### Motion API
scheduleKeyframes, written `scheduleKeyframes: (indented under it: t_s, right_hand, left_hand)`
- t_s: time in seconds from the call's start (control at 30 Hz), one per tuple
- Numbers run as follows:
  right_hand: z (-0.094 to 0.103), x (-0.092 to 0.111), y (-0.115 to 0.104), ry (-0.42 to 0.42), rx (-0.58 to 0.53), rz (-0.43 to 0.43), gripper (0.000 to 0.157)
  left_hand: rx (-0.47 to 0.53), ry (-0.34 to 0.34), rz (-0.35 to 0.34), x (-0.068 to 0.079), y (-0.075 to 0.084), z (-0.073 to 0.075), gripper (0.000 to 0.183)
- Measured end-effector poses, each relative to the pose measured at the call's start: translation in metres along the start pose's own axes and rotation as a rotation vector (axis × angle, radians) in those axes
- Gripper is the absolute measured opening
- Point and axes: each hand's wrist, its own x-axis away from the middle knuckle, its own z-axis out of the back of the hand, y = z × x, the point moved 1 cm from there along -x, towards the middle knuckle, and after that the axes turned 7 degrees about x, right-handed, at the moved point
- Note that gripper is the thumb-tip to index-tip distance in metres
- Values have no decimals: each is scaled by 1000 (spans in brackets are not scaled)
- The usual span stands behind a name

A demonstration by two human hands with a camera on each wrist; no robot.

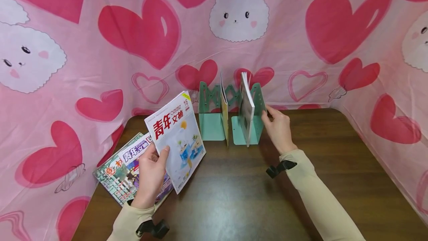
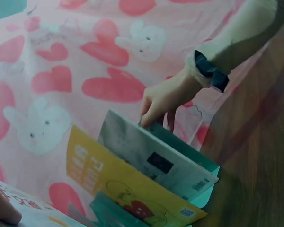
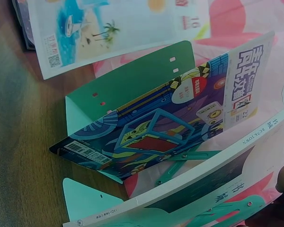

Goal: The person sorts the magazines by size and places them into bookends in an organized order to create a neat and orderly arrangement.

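Observation:
My left hand (image 1: 151, 176) grips a white magazine (image 1: 178, 151) with red title characters, thumb on its front cover. It is held tilted, left of a green expandable bookend (image 1: 214, 127). The fingers of my right hand (image 1: 279, 131) pinch the bookend's right end plate (image 1: 258, 116). Just inside that plate stands a pale, thicker magazine (image 1: 246, 112). Further left in the bookend, a thin magazine (image 1: 224, 118) stands upright; its yellow back (image 2: 128, 184) shows in the left wrist view and its colourful front (image 3: 156, 127) in the right wrist view.
Under and behind my left hand, a purple-covered magazine (image 1: 135, 153) overlaps a green-and-white one (image 1: 112, 181) on the table's left side. The dark wooden table (image 1: 240, 196) meets a pink cloth backdrop (image 1: 197, 47) with hearts and rabbits at the back and sides.

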Motion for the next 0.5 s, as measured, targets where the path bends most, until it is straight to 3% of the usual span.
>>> scheduleKeyframes:
  t_s: [0.2, 0.5]
  right_hand:
    - [0, -1, 0, -5, -1, 0, 32]
    - [0, 0, -1, -12, 3, -11, 32]
  left_hand:
    - [-18, -6, -92, 11, 3, -11, 33]
    - [21, 9, -97, 24, 9, -19, 31]
